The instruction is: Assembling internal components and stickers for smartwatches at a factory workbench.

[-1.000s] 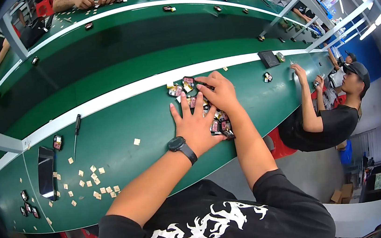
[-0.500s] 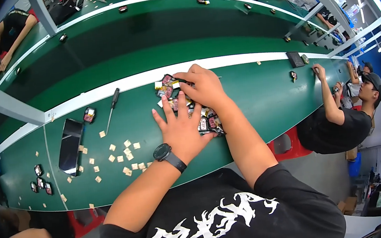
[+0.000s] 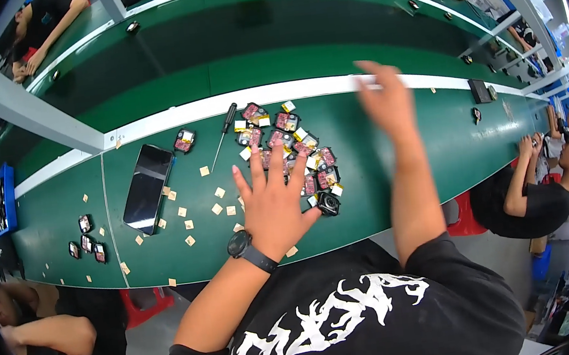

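My left hand (image 3: pixel 274 196) lies with its fingers spread over the near-left side of a cluster of small black-cased electronic modules (image 3: pixel 324 157), which look like opened watch bodies. Their tops show pink-red boards with white and yellow tabs. Beside the left thumb is a black watch-like case (image 3: pixel 328 204) with a round, dark centre. My right hand (image 3: pixel 388 104) is lifted to the right of the cluster, close to the white table edge (image 3: pixel 330 87). Motion smears its fingers, though they look stretched and apart, with nothing visible in them.
Left of the cluster lie a screwdriver (image 3: pixel 226 131), a single module (image 3: pixel 184 141), a dark phone-like slab (image 3: pixel 150 189) and scattered small beige squares (image 3: pixel 189 225). A blue tray (image 3: pixel 3 201) stands far left. A seated person (image 3: pixel 545 183) works at the right.
My right hand has come off the modules and swung right, uncovering more of them. My left hand stays on the cluster. The whole view has shifted.
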`<state>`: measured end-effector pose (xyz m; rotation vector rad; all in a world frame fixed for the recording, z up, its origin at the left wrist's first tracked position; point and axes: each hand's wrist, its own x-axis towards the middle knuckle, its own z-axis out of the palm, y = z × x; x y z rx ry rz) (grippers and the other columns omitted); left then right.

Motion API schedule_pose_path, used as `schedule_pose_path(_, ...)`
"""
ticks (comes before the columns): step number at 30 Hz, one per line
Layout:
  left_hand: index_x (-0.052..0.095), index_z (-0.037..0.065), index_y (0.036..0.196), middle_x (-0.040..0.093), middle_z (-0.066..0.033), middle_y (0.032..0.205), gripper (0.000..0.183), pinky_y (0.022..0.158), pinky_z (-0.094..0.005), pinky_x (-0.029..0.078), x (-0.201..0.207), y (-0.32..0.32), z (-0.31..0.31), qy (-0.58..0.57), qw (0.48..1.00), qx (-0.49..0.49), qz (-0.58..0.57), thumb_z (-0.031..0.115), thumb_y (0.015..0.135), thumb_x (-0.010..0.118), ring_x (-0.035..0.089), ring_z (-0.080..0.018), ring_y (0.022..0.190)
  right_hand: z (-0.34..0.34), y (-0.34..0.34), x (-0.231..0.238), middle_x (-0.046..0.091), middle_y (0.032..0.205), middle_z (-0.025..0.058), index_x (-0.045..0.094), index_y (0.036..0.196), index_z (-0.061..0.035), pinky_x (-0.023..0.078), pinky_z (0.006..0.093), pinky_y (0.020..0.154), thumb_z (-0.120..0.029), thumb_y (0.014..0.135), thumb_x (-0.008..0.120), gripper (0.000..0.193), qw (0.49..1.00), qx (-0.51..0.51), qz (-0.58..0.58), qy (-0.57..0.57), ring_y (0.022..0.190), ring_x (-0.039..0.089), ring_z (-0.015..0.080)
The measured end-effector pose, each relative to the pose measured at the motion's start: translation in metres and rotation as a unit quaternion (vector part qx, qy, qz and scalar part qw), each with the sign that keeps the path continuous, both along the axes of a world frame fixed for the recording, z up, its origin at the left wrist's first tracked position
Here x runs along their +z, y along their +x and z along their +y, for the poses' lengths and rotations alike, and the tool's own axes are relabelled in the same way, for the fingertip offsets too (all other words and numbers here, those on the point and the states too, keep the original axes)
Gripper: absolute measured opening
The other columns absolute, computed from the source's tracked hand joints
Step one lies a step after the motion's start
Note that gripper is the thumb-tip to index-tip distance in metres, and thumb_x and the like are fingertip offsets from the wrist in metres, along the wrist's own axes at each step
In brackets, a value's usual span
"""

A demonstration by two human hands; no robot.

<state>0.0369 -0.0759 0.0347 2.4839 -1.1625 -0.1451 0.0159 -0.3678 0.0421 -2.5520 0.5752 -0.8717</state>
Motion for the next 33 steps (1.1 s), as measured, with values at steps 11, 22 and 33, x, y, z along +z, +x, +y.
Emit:
schedule_pose_path(11,0.059,0.030,0.141,0.034,-0.0159,0.160,0.074,0.115,-0.0739,0.019,0.005,-0.010,0.020,-0.034,0.997,-0.060,0.043,0.032,0.073,0.087,0.026,-0.0485,0.147,-0.244,-0.220,-0.054,0.055,0.141,0.0302,0.055,0.146,-0.0118,0.045,0.0528,0.107,-0.076,0.083,0.062,0.090,0.810,-0.537,0.236,0.013,0.130,0.054,0.0445)
schedule_pose_path(22,0.070,0.024,0.125,0.040,-0.0110,0.159,0.054,0.114,-0.0732,0.020,-0.002,-0.027,0.017,-0.042,0.994,-0.099,0.007,0.032,0.074,0.087,0.029,-0.0433,0.148,-0.308,-0.225,-0.067,0.062,0.134,0.0289,0.060,0.135,0.0008,0.046,0.0501,0.107,-0.069,0.081,0.068,0.089,0.804,-0.569,0.170,0.009,0.126,0.058,0.0459)
schedule_pose_path(33,0.072,0.014,0.116,0.049,-0.0154,0.151,0.043,0.114,-0.0704,0.023,0.013,-0.046,0.043,-0.116,0.991,-0.063,0.017,0.020,0.076,0.085,0.036,-0.0459,0.144,-0.348,-0.249,-0.060,0.073,0.109,0.0257,0.075,0.102,0.0055,0.050,0.0474,0.097,-0.068,0.083,0.066,0.076,0.849,-0.483,0.192,0.092,0.108,0.068,0.0416)
